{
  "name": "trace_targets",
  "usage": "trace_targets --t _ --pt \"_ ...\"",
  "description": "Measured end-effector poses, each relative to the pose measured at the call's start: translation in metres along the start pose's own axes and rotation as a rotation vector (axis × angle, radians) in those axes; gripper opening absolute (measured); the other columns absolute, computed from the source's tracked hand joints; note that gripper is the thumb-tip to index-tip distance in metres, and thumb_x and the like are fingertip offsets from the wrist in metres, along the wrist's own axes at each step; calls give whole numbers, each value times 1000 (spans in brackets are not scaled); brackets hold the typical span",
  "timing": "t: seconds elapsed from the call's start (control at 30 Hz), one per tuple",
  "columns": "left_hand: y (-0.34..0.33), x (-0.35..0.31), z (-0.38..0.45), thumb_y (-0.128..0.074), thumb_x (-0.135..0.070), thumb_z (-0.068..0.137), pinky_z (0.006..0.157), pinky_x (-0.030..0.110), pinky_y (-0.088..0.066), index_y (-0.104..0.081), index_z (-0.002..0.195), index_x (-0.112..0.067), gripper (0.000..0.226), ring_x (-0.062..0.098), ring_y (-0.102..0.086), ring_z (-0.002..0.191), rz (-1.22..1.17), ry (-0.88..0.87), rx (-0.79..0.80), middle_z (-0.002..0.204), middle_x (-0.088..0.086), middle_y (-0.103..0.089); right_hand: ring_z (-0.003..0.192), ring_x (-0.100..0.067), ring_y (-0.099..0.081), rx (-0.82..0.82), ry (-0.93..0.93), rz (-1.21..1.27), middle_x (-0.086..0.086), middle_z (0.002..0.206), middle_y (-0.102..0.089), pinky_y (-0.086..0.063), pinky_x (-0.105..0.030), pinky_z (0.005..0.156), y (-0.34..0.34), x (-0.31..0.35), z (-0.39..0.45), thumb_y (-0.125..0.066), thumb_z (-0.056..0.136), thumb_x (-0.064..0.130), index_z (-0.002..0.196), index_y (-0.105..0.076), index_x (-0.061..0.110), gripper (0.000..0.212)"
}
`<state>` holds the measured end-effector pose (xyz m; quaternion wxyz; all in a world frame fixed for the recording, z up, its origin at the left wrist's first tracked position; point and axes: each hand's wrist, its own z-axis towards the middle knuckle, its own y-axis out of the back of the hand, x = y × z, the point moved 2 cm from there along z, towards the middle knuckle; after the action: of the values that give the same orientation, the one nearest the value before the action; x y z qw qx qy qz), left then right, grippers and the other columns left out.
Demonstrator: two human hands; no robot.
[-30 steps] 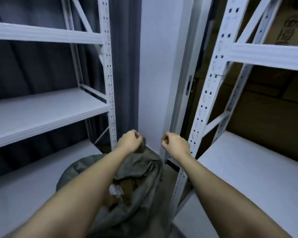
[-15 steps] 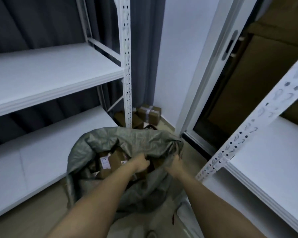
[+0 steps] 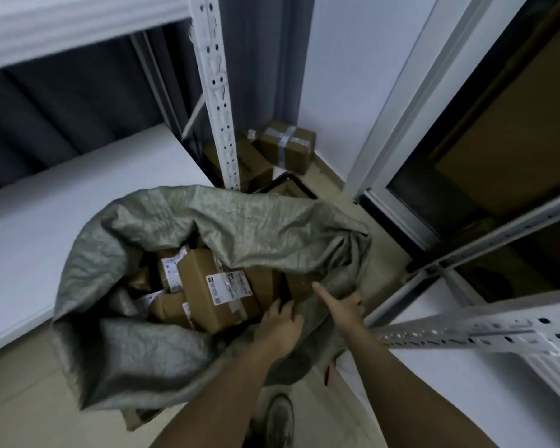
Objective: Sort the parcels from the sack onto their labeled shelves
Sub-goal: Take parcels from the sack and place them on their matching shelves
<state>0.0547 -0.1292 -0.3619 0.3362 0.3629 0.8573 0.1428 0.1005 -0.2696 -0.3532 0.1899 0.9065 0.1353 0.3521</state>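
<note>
- Sack (image 3: 162, 260) slumps open on floor between the white shelves (image 3: 62, 202), cardboard parcels (image 3: 207, 286) heaped inside.
- Left hand (image 3: 280, 323) curls over near rim; right hand (image 3: 343, 307) pinches fabric, index finger straight.
- Risk: loose rim slips, sack folds over the parcels.
- Risk: tugging fabric tips the heap onto floor.

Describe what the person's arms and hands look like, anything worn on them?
Both forearms are bare to the frame edge: no sleeves, gloves, watch or rings show. The left hand and right hand are uncovered, fingers bare.
</note>
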Motion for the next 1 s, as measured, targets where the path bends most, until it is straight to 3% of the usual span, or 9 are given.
trace_targets --t 0.13,0.23,0.37,0.47,0.53,0.63,0.73,0.87,1.0 --pt "-33 2 21 -26 -22 102 103 39 -34 -51 116 -13 30 28 -40 125 -71 -1 70 132 10 -46 140 -33 -26 -51 -18 68 -10 155 -23 -29 -48 113 -16 -9 32 -79 67 55 151 -13 13 115" --pt "-46 3 27 -27 -26 102 94 38 -40 -54 96 -15 30 26 -52 105 -198 -14 159 116 11 -55 133 -37 -36 -128 -9 29 -17 148 -33 -34 -50 109 -17 -22 43 -77 78 32 147 -23 7 91" --pt "-46 13 37 -42 -25 99 86 28 -43 -54 119 -14 25 22 -56 104 -445 103 47 117 8 -59 123 -39 -46 -102 -40 130 -20 138 -45 -38 -50 106 -11 -35 50 -62 90 24 144 -29 4 66" --pt "-42 24 49 -50 -28 97 94 31 -40 -30 140 -9 51 31 -47 123 -514 295 -38 139 16 -42 123 -37 -46 -45 -83 124 -19 136 -48 -37 -49 107 -11 -36 55 -49 97 30 143 -31 5 56" --pt "-42 25 55 -58 -42 91 103 35 -35 -15 149 -12 77 33 -34 133 -563 401 36 149 15 -24 118 -37 -49 -44 -92 83 -20 128 -52 -38 -49 105 -11 -37 57 -42 100 34 137 -40 3 48" --pt "-48 19 65 -65 -60 79 108 39 -30 -3 153 -21 104 33 -24 139 -628 402 141 155 10 -14 113 -37 -51 -51 -118 64 -23 121 -56 -39 -51 103 -8 -45 60 -36 101 36 125 -52 0 46" --pt "-54 14 76 -64 -67 73 113 43 -27 -3 153 -20 112 33 -22 140 -677 393 121 156 9 -14 114 -33 -52 -19 -143 211 -20 122 -56 -41 -47 103 -8 -55 63 -35 102 34 128 -50 4 42" --pt "-56 18 90 -70 -69 65 115 49 -23 4 152 -24 123 34 -18 142 -751 392 42 156 8 -10 95 -22 -55 43 -231 435 -9 103 -59 -46 -35 83 -8 -64 64 -36 101 36 116 -52 13 32" --pt "-58 28 93 -78 -61 62 113 46 -25 17 150 -28 134 34 -19 142 -687 354 78 157 10 -6 89 -18 -57 94 -236 463 -10 98 -60 -46 -29 67 -9 -69 66 -39 100 35 104 -55 16 26"
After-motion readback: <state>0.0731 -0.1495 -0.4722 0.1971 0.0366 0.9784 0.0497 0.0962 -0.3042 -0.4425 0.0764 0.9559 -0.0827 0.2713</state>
